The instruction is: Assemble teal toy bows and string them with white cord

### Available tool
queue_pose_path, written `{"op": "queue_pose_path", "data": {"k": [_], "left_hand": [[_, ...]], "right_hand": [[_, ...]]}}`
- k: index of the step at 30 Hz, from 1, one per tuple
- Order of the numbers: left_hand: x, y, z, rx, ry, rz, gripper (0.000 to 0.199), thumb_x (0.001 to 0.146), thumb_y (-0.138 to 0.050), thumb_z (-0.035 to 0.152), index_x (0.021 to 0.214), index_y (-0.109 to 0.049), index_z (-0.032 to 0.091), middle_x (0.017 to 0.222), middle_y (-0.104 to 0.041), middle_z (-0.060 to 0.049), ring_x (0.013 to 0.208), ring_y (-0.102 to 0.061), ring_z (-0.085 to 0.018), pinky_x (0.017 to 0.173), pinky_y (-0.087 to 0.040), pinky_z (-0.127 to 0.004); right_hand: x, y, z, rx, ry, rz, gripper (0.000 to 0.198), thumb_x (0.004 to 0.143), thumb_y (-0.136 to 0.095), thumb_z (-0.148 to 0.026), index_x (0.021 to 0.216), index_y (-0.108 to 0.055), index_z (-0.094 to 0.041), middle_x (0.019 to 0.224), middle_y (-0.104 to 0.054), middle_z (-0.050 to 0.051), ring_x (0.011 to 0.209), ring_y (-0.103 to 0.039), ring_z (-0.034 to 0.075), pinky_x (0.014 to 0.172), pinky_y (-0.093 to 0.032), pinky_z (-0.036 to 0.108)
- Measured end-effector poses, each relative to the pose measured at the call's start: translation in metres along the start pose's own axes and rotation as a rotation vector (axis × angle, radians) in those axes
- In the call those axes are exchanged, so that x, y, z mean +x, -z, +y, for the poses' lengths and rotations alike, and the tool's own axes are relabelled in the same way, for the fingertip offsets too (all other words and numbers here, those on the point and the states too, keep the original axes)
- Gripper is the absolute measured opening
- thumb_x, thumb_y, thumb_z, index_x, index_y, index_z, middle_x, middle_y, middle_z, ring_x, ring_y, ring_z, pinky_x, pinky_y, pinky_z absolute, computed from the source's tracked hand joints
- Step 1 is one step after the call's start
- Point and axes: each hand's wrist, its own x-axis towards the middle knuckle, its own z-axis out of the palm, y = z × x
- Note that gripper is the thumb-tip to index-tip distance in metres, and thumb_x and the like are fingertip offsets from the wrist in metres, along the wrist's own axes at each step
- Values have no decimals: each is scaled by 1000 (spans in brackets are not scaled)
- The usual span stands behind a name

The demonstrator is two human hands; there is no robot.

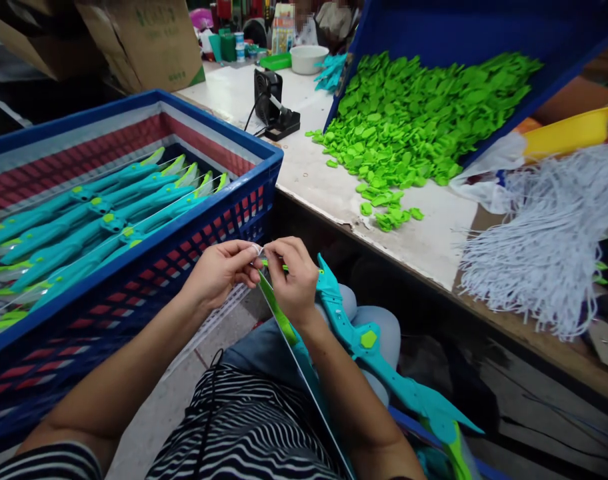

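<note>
My left hand [223, 270] is closed, its thumb and fingertips pinching a white string [258, 249]. Close beside it, my right hand [295, 283] pinches the same string, which shows as a small loop or knot between the fingertips. Below the hands, a green tip [279, 313] of a teal piece runs down under my right forearm, with the string stretched along it. A teal toy bow [399, 383] with a green hexagon lies across my lap, right of that forearm. Whether both teal parts belong to one bow I cannot tell.
At left, a blue crate [271, 157] holds several teal bows with strings. On the white table [319, 167], green plastic pieces [409, 120] spill from a blue bin [424, 27]. A bundle of white strings [539, 233] overhangs the near edge. A black fan-like device [269, 97] stands behind.
</note>
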Motion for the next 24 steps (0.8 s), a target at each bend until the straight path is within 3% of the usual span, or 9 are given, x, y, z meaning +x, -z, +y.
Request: {"op": "queue_pose_path", "data": {"k": [6, 13, 19, 24], "left_hand": [[-3, 3, 7, 78, -21, -30, 31, 53, -82, 31, 64, -63, 9, 56, -61, -2, 41, -53, -9, 37, -43, -18], [-3, -5, 5, 98, -52, 48, 23, 59, -75, 28, 65, -60, 11, 53, -59, 0, 40, -53, -9, 39, -44, -18], [3, -3, 5, 58, -2, 46, 17, 62, -68, 22, 61, -55, 12, 53, -60, 0, 46, -59, -12, 46, -49, -20], [5, 5, 3, 15, 48, -38, 16, 56, -72, 18, 67, -65, 9, 63, -66, -5, 59, -64, -15, 58, -55, -25]], "right_hand": [[7, 0, 1, 103, 30, -77, 17, 89, -51, -16, 86, -67, -19, 84, -62, 4, 78, -60, 13, 70, -50, 26], [0, -4, 0, 76, -30, -95, 29, 90, -47, -17, 113, -63, -22, 89, -64, 5, 79, -61, 15, 73, -52, 29], [10, 5, 5, -9, 103, -166, 18, 89, -52, -21, 93, -69, -22, 85, -61, 6, 82, -58, 16, 73, -51, 32], [16, 13, 8, -28, 113, -256, 16, 89, -51, -19, 84, -67, -19, 80, -59, 4, 76, -58, 14, 68, -49, 28]]}}
